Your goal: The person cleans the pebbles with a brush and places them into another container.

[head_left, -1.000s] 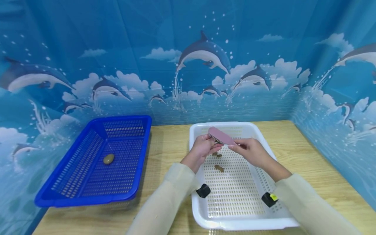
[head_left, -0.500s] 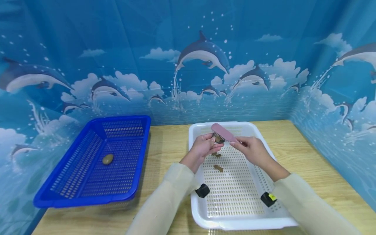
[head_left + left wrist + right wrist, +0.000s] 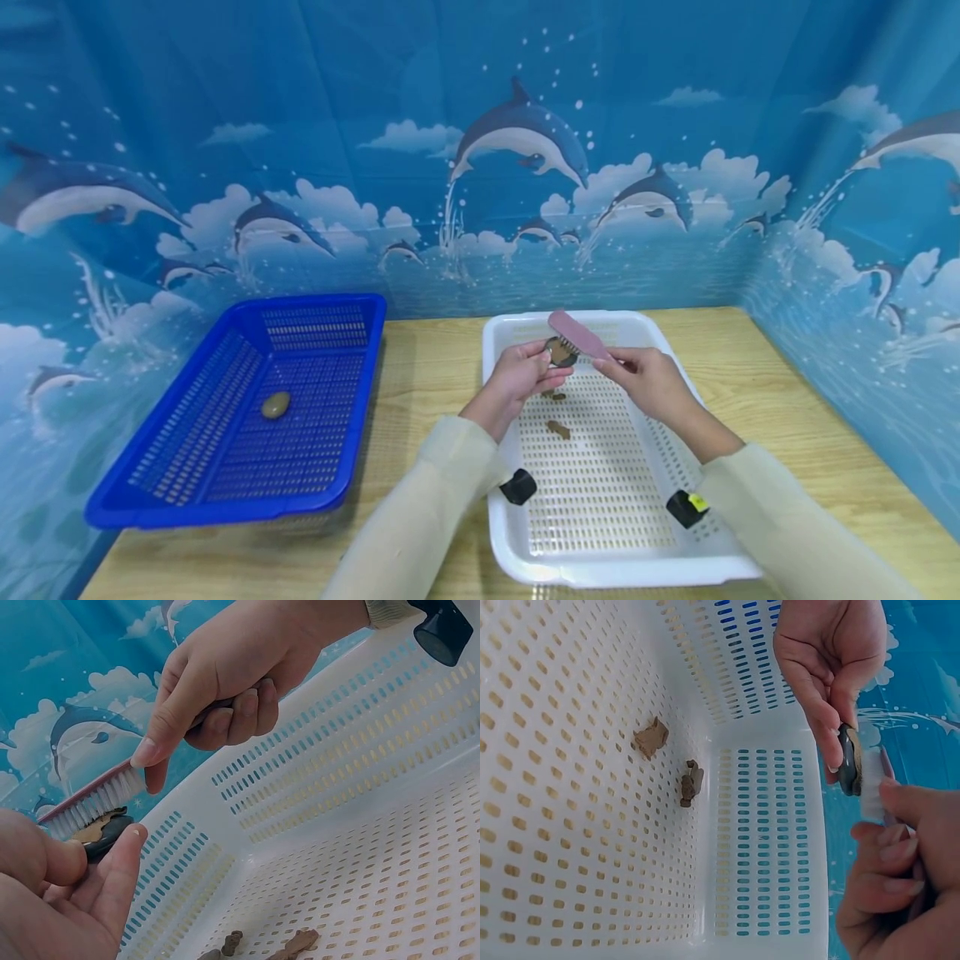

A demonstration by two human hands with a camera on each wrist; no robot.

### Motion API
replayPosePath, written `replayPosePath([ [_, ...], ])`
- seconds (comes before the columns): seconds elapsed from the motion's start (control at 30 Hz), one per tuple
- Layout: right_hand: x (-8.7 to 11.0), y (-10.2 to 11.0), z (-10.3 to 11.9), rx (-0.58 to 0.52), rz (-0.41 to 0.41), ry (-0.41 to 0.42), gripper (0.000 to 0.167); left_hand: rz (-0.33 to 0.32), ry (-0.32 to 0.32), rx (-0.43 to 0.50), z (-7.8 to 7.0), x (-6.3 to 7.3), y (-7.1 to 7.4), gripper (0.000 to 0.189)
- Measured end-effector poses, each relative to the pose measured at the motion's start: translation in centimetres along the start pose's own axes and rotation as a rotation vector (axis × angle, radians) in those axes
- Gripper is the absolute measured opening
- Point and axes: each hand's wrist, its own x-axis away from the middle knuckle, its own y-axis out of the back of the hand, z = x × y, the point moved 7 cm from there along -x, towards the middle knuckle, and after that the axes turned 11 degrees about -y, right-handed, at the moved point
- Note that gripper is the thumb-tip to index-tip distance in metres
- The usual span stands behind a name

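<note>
My left hand point(image 3: 517, 379) pinches a dark, smooth stone point(image 3: 847, 761) by its edge, above the far left part of the white basket point(image 3: 498, 533). Brown mud point(image 3: 101, 827) coats the stone's upper face. In my right hand point(image 3: 648, 385) is a pink brush point(image 3: 581, 336), gripped by its handle with the pale bristles point(image 3: 97, 799) down against the mud. In the right wrist view the stone and bristles touch. Loose mud pieces point(image 3: 558, 430) lie on the white basket's floor below the hands.
A blue basket point(image 3: 367, 400) stands to the left on the wooden table point(image 3: 427, 358), with one tan stone point(image 3: 276, 406) inside. A dolphin-print curtain point(image 3: 420, 275) hangs behind the table and along its right side.
The brush has shifted slightly right and its head has turned, so the muddy face of the stone shows more. The left hand stays almost in place. Both grips are unchanged.
</note>
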Motion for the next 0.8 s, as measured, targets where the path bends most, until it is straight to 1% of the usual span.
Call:
replayPosePath([
  [0.17, 0.1, -0.3, 0.2, -0.024, 0.038, 0.043, 0.045, -0.015, 0.0, 0.009, 0.1, -0.1, 0.1, 0.042],
  [0.4, 0.3, -0.9, 0.5, -0.02, 0.088, 0.114, 0.04, -0.049, -0.009, 0.034, 0.2, -0.2, 0.3, 0.034],
  [0.57, 0.3, -1.1, 0.5, -0.029, 0.121, 0.123, 0.04, -0.069, -0.012, 0.06, 0.2, -0.1, 0.4, 0.033],
  [0.63, 0.3, -1.1, 0.5, -0.023, 0.116, 0.123, 0.04, -0.068, -0.007, 0.067, 0.2, -0.1, 0.4, 0.033],
  [0.8, 0.1, -0.9, 0.3, 0.001, 0.055, 0.115, 0.038, -0.041, 0.01, 0.073, 0.2, -0.1, 0.3, 0.035],
])
